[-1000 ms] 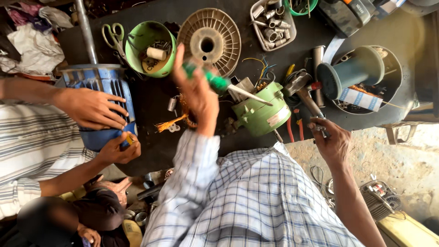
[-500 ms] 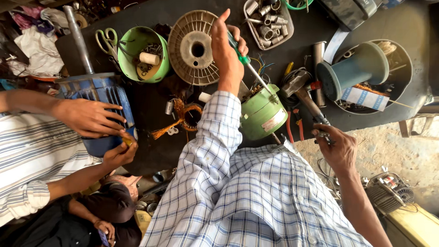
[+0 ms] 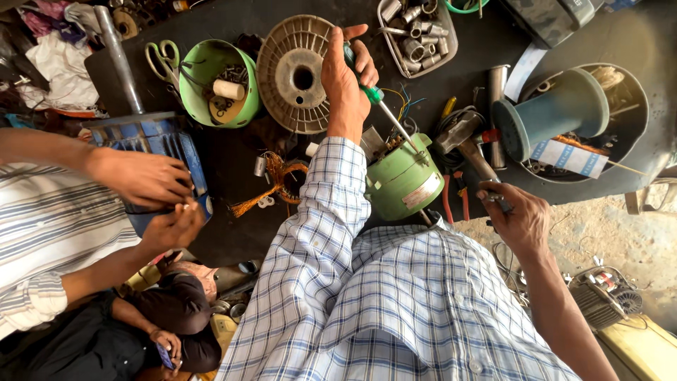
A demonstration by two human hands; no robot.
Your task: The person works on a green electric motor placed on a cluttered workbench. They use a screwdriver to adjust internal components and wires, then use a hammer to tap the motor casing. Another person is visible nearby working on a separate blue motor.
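Note:
My left hand (image 3: 345,81) is shut on a green-handled screwdriver (image 3: 374,95). Its shaft slants down to the top of a small green motor (image 3: 403,182) standing on the dark table (image 3: 233,233). My right hand (image 3: 516,220) grips the handle of a hammer (image 3: 465,141) at the table's near edge, the hammer head lying to the right of the motor. Behind my left hand lies a beige ribbed plastic spool (image 3: 296,74). Loose copper wire (image 3: 278,180) lies to the left of the motor.
Another person's two hands (image 3: 151,190) work on a blue motor (image 3: 159,152) at the left. A green bowl (image 3: 215,81) with scissors, a tray of metal parts (image 3: 416,32), a teal spool (image 3: 557,113) and red-handled pliers (image 3: 455,201) crowd the table. A person in dark clothes (image 3: 169,331) crouches below.
My left hand has lifted the screwdriver away from me, up in front of the beige spool, its tip now down on the green motor. My right hand stays on the hammer handle.

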